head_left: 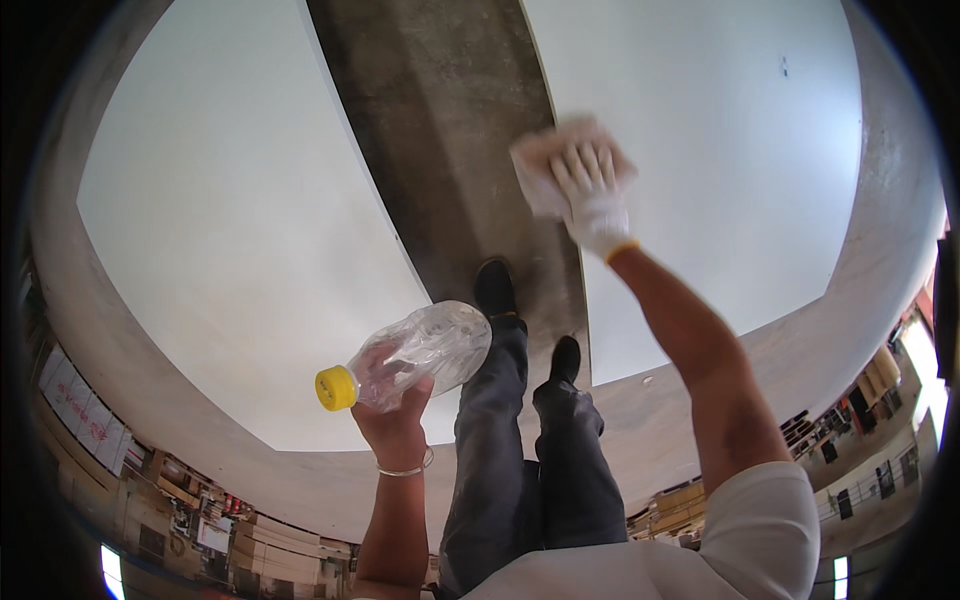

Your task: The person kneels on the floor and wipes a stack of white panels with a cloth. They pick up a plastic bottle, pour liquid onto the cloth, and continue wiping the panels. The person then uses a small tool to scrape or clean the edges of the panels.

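In my bare left hand (392, 428), which wears a bracelet, is a clear, crumpled plastic bottle (440, 340) with a yellow cap (336, 388). It is tilted on its side, cap toward the lower left, and looks to have no liquid in it. A white knitted glove with an orange cuff covers my right hand (594, 205). Its fingers lie over a pale pinkish cloth (537, 170), smeared by motion, at the inner edge of the right white panel (710, 150). Whether the cloth touches the panel I cannot tell.
A second large white panel (220, 210) lies to the left. Between the two runs a strip of dark floor (440, 120), where my shoes (494, 288) stand. Boxes and shelving (275, 550) line the background along the lower rim.
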`<state>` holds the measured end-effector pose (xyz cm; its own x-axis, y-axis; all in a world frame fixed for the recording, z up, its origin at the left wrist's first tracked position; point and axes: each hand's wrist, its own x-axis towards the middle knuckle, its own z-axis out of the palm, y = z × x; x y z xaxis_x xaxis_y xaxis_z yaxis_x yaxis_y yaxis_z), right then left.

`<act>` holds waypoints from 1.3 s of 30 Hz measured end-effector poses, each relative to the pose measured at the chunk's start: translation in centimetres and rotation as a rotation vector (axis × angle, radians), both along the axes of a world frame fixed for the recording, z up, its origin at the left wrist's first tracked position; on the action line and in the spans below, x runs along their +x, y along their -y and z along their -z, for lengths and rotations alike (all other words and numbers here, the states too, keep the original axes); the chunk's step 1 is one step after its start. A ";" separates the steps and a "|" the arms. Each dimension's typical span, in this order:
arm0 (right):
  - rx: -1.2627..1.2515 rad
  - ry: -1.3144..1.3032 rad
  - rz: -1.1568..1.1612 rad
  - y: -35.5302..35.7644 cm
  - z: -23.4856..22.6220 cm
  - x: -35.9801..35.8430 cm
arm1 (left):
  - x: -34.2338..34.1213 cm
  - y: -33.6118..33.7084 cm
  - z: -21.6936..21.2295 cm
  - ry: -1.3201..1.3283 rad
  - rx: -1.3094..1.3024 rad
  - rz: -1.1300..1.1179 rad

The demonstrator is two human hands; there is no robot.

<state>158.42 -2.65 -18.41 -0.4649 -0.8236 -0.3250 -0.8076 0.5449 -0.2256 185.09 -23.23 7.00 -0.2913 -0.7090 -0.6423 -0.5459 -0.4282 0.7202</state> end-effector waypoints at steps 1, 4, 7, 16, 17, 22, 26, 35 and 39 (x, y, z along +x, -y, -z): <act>0.168 0.097 -0.015 -4.1 -0.6 3.0 | -0.2 -0.7 0.0 -0.018 -0.021 0.032; 0.113 0.148 -0.013 -10.5 -1.3 9.1 | 0.4 -0.3 -0.1 0.015 -0.012 0.022; 0.089 0.075 -0.018 -5.8 -0.1 5.0 | 0.9 0.2 0.1 0.062 -0.023 0.007; -0.428 -0.195 -0.055 12.7 3.6 -13.7 | -3.6 1.7 -0.3 -0.041 -0.055 -0.055; -0.377 -0.138 0.000 9.7 2.7 -10.5 | -4.3 1.7 -0.5 0.000 -0.041 -0.045; 0.169 0.377 -0.155 -6.8 -4.9 6.0 | -5.6 1.8 -1.6 0.065 0.037 -0.002; 0.079 0.362 -0.062 -4.1 -4.1 2.9 | -6.0 2.5 -1.7 0.098 0.024 0.048; 0.153 0.337 0.052 -4.1 -3.8 6.1 | -12.2 5.8 -2.3 0.008 -0.015 0.231; 0.133 0.371 0.164 -10.7 -5.4 14.4 | -14.5 6.8 -3.3 0.011 -0.038 0.311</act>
